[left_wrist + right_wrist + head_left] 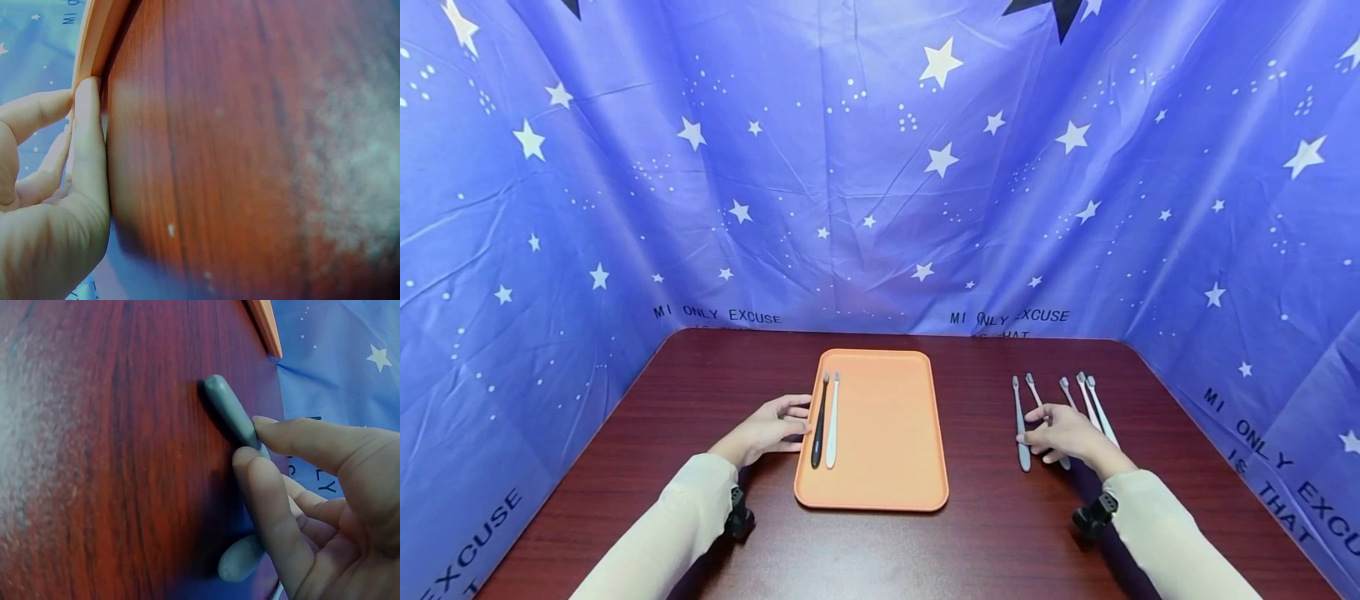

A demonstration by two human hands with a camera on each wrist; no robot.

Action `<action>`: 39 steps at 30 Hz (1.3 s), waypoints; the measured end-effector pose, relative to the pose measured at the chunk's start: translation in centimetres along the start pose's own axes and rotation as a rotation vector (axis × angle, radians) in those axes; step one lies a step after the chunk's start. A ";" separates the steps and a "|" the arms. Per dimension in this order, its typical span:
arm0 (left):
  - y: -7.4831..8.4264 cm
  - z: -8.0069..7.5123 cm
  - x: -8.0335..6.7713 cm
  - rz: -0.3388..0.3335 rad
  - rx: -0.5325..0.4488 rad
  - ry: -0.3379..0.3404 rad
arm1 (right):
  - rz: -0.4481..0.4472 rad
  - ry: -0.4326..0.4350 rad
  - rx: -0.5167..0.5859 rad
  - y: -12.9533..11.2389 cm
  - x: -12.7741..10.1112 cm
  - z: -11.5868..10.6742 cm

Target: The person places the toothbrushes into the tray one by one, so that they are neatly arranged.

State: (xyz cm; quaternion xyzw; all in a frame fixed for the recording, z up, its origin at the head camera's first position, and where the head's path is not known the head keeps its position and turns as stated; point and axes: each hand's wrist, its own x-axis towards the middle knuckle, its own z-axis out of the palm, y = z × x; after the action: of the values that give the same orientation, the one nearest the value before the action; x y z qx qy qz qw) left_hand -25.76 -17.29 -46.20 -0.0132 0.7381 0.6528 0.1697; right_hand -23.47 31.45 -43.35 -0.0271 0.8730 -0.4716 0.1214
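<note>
Orange tray holds two toothbrushes; the left hand rests open-fingered against its left rim, while the right hand pinches a grey brush among five.

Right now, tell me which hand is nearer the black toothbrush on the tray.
Left. The left hand rests at the tray edge beside the black toothbrush; the right hand is across the tray among the grey toothbrushes.

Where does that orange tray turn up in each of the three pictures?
Head view: orange tray lies centre on the table, left hand at its left rim.
Left wrist view: only its rim, top left, fingertips against it.
Right wrist view: one corner, top edge.
Shared landmark: the dark wooden table.
</note>
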 end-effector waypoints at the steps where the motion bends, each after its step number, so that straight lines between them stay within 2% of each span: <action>1: 0.0 0.0 0.0 0.002 0.000 -0.001 | 0.002 0.000 -0.006 -0.1 0.0 0.0; 8: -0.1 -0.1 0.0 0.006 0.002 -0.014 | 0.043 0.045 -0.055 -0.4 0.2 0.5; 16: -0.1 -0.1 0.0 0.006 -0.008 -0.014 | 0.022 0.075 -0.127 -0.7 0.1 0.9; 24: 0.0 -0.1 0.0 0.003 -0.004 -0.015 | 0.040 0.091 -0.200 -1.0 0.3 1.0; 33: 0.0 -0.1 -0.1 0.008 -0.003 -0.014 | 0.042 0.050 -0.058 -1.0 0.2 1.4; 39: 0.0 -0.1 -0.1 0.015 0.004 -0.020 | 0.046 0.028 -0.016 -0.8 0.4 1.6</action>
State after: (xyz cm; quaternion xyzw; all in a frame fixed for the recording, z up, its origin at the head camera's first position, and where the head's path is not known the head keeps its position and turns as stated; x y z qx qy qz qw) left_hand -25.70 -17.41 -46.15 -0.0010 0.7376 0.6529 0.1722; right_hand -23.53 29.69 -43.62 -0.0012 0.8789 -0.4618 0.1196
